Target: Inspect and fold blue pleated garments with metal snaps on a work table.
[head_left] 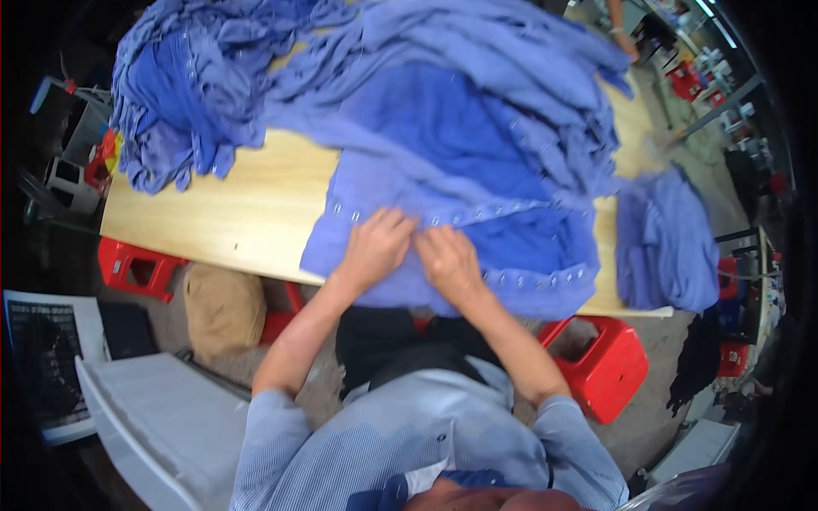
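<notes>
A large blue cloth (358, 183) lies spread at the table's front edge, with rows of small shiny metal fasteners along its bands. My left hand (381, 247) is closed with its fingers pinched on the fastener band near the middle. Right beside it, my right hand (447, 262) pinches the same band, its fingertips almost touching the left ones. The exact bit of cloth or fastener between the fingertips is hidden. A darker blue inner layer shows between the bands. The cloth hangs a little over the front edge.
More blue cloth (183, 102) is heaped at the far left of the wooden table (213, 204). A folded blue stack (669, 238) sits at the right end. Red stools (605, 362) and a tan sack (223, 307) stand below. Another person's hand (626, 44) is at the far right.
</notes>
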The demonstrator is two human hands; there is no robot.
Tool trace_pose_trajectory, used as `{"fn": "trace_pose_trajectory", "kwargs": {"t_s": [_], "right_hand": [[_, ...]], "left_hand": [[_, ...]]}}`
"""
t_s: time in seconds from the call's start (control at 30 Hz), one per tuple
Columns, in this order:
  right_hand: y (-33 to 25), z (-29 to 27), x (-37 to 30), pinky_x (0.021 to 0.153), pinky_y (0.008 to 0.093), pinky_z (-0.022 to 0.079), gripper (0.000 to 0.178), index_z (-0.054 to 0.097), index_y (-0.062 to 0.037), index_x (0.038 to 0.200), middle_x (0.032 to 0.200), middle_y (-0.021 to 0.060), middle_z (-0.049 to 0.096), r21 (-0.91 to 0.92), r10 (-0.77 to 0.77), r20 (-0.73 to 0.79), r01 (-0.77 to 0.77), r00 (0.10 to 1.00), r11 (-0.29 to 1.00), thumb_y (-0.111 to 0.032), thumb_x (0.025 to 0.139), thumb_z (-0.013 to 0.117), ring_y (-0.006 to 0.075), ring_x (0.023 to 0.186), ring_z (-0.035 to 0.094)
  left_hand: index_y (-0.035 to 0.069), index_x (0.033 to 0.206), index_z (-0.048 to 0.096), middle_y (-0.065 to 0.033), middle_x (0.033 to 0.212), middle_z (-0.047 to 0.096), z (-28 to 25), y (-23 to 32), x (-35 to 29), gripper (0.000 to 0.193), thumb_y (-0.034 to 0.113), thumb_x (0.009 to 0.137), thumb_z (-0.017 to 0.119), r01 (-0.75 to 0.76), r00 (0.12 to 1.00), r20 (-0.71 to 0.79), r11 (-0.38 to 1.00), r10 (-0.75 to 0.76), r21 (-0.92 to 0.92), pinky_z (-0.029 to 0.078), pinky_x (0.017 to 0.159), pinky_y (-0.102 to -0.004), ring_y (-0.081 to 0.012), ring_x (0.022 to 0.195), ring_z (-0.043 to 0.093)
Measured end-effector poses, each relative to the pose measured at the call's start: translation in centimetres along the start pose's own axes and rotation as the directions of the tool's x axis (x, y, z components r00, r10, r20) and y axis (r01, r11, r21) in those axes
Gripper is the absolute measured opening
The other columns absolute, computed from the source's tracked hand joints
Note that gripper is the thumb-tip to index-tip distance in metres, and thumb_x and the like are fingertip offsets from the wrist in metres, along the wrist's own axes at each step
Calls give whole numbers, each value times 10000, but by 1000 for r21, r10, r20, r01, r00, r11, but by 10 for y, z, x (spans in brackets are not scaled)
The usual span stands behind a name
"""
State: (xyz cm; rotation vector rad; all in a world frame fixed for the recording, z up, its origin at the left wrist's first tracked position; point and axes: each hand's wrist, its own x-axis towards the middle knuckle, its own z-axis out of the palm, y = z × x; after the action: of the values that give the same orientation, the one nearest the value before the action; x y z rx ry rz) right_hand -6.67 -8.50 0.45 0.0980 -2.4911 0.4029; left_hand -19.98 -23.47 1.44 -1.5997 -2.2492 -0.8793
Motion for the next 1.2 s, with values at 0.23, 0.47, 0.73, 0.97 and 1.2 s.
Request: {"fn": "trace_pose_trajectory", "kwargs": {"t_s": [0.23,0.47,0.73,0.97,1.2], "right_hand": [[2,2,11,750,440,593,175,724,-14,1027,931,112,668,56,-21,-62,24,998,998,-3,853,707,309,874,689],[6,4,17,635,401,582,181,746,-23,1028,881,104,679,9,-35,-94,36,995,999,0,849,746,288,800,694],[9,5,21,665,409,582,102,777,-38,949,833,104,740,124,57,-145,-39,988,992,-4,866,826,303,766,723],[8,3,25,643,412,568,104,754,-39,927,828,104,729,109,50,-182,-30,982,994,12,862,818,298,748,706],[16,4,24,620,401,575,189,751,-35,1030,823,96,672,32,-64,-170,70,983,997,-2,844,741,282,751,693]], "left_hand": [[68,1093,767,-110,952,704,-1,-8,-1,159,34,939,776,20,997,-71,991,-30,-134,584,767,-464,-366,891,706],[47,1040,705,-136,1008,705,2,-10,0,68,45,977,730,62,995,-59,974,-77,-219,586,807,-498,-404,947,702],[49,1052,730,-140,995,714,2,-14,1,74,33,980,743,78,995,-40,957,-93,-278,578,824,-474,-405,942,711],[54,1060,722,-133,1002,709,3,-14,0,83,43,978,736,56,997,-36,964,-68,-260,572,811,-492,-405,941,696],[72,1095,724,-137,1031,699,-2,-12,1,106,92,991,718,-7,1000,-2,983,6,-183,584,824,-495,-406,959,689]]}}
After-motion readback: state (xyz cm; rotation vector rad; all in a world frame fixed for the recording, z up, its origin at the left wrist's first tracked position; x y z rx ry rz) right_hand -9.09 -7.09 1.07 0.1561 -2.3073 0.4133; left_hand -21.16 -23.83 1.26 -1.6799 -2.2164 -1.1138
